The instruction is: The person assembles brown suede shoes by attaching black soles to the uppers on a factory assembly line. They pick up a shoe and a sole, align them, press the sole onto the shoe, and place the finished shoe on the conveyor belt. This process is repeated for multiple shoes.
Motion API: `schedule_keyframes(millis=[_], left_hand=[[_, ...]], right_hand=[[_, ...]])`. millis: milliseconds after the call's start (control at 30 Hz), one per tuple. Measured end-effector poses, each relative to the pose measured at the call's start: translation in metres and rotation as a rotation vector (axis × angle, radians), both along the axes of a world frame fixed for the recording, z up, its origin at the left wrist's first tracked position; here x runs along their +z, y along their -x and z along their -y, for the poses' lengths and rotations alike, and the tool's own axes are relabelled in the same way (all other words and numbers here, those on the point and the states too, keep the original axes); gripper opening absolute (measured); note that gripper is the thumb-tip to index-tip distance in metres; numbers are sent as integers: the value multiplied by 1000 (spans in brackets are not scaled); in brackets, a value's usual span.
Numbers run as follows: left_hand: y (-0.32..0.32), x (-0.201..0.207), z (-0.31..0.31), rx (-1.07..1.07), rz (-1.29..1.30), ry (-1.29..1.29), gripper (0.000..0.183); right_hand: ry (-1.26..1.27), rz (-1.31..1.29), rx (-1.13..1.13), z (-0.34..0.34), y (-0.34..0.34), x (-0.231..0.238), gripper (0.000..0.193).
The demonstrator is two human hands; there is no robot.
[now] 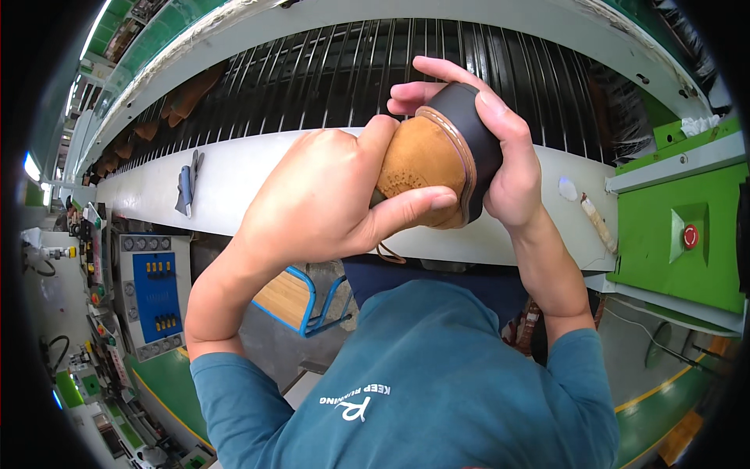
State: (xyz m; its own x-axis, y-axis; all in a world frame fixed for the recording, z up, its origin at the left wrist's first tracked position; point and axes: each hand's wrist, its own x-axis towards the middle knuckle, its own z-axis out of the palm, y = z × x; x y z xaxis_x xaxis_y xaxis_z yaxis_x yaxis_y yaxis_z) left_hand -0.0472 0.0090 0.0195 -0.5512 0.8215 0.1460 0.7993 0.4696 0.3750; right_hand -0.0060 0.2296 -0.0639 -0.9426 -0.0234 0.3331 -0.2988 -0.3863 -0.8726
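Both hands hold a tan shoe [418, 160] with a dark sole [476, 133] above the white ledge. My left hand [320, 195] is closed round the tan upper, its thumb pressed along the side near a patch of small punched holes. Around the dark sole curls my right hand [512, 160], fingers over the far edge and thumb side toward me. A thin brown lace [391, 254] dangles below my left hand. Much of the shoe's opening is hidden behind my left hand.
Behind the white ledge [226, 180] runs a roller conveyor [312, 86] carrying brown shoes [187, 98] at far left. A blue-handled tool [186, 187] lies on the ledge; a wrapped stick [598, 223] lies right. A green machine panel [656, 266] bears a red button [691, 236]. A blue-framed chair [312, 305] stands below.
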Motion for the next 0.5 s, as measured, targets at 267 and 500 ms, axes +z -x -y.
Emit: schedule_keyframes(millis=[267, 500], left_hand=[[-3, -3, -5, 11, -27, 33, 77], [-40, -5, -1, -90, -111, 49, 83]], right_hand=[[-137, 1, -46, -7, -9, 4, 82], [-202, -53, -5, -10, -43, 1, 85]])
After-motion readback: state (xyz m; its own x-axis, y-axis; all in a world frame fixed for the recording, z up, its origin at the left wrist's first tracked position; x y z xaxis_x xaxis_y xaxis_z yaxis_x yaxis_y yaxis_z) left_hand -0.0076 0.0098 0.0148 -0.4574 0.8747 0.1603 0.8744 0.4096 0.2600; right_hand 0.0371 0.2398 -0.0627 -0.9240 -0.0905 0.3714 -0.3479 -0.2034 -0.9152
